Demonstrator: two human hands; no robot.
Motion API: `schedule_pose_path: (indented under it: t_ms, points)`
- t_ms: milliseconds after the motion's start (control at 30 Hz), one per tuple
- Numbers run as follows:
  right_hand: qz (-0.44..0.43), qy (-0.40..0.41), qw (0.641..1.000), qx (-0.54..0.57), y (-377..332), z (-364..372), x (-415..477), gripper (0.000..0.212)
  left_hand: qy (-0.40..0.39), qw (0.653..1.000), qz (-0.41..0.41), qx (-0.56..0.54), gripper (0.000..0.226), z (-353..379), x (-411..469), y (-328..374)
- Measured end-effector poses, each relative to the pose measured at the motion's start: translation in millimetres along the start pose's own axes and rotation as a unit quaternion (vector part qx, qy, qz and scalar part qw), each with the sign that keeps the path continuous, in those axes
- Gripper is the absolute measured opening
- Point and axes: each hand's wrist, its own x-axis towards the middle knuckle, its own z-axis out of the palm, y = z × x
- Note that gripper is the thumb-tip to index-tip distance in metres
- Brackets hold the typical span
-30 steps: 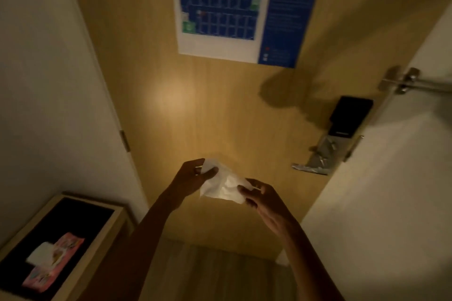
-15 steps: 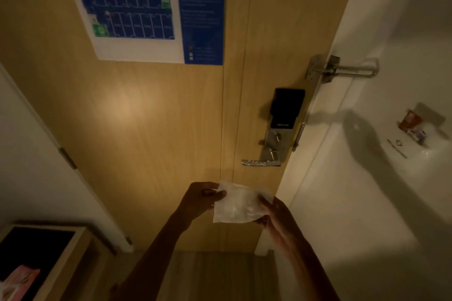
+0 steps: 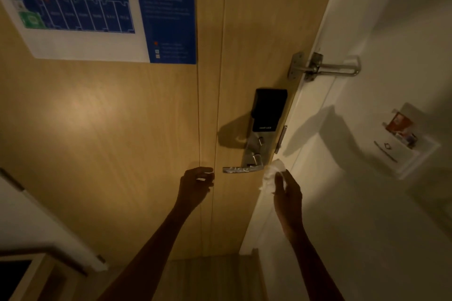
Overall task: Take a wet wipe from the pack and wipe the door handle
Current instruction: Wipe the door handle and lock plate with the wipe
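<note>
A silver lever door handle [image 3: 241,169] sticks out leftward from the lock plate on the wooden door [image 3: 122,142]. My right hand [image 3: 286,190] holds a bunched white wet wipe [image 3: 272,175] just right of the handle's pivot end, close to it; contact is not clear. My left hand [image 3: 195,184] hovers just left of the handle's tip, fingers loosely curled with nothing in them. The wipe pack is out of view.
A black smart lock panel [image 3: 269,110] sits above the handle, and a metal swing latch [image 3: 325,68] bridges door and white frame. A floor-plan poster [image 3: 97,7] hangs on the door. A wall card holder [image 3: 403,139] is at right; a wooden cabinet corner [image 3: 27,273] at lower left.
The left hand has let go of the wipe, which is now bunched in the right hand alone. Both hands rose toward the handle, and the view shifted closer to the door.
</note>
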Motion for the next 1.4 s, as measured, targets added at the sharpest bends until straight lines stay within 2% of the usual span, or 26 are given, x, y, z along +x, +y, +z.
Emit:
schedule_pose_path:
  t_ms: [100, 233, 433, 733, 833, 933, 1133, 1300, 1400]
  points:
    - [-0.076, -0.014, 0.997, -0.025, 8.5, 21.4, 18.1, 0.032, 0.021, 0.998, 0.039, 0.041, 0.023, 10.3, 9.8, 1.7]
    - [-0.159, -0.033, 0.98, -0.115, 29.6, 35.6, 41.4, 0.033, 0.034, 0.991, 0.099, 0.086, 0.018, 21.7, 14.3, 3.8]
    - [-0.233, -0.097, 0.945, -0.206, 52.4, 15.1, 53.6, 0.034, 0.064, 0.99, 0.09, 0.089, 0.014, 28.4, 11.0, 3.6]
    - [-0.248, -0.152, 0.923, -0.251, 53.6, 6.5, 80.4, 0.02, 0.069, 0.994, 0.063, 0.052, 0.011, 30.7, 14.4, 5.3]
    - [-0.247, -0.163, 0.921, -0.252, 53.3, 8.3, 81.8, 0.022, 0.069, 0.995, 0.058, 0.047, 0.012, 30.1, 14.0, 2.3]
    - [-0.267, -0.163, 0.914, -0.258, 49.1, 13.9, 80.2, 0.035, 0.074, 0.994, 0.068, 0.043, 0.013, 31.8, 13.1, 0.4]
    - [-0.356, -0.153, 0.848, -0.362, 36.2, 21.8, 80.6, 0.038, 0.082, 0.995, 0.051, 0.026, 0.015, 33.2, 14.3, 2.5]
    - [-0.349, -0.158, 0.852, -0.357, 41.1, 13.2, 83.7, 0.044, 0.052, 0.997, 0.047, 0.015, 0.018, 27.7, 18.8, -1.4]
    - [-0.341, -0.156, 0.857, -0.353, 34.6, 18.9, 81.4, 0.039, 0.058, 0.997, 0.042, 0.015, 0.018, 28.1, 20.0, -2.5]
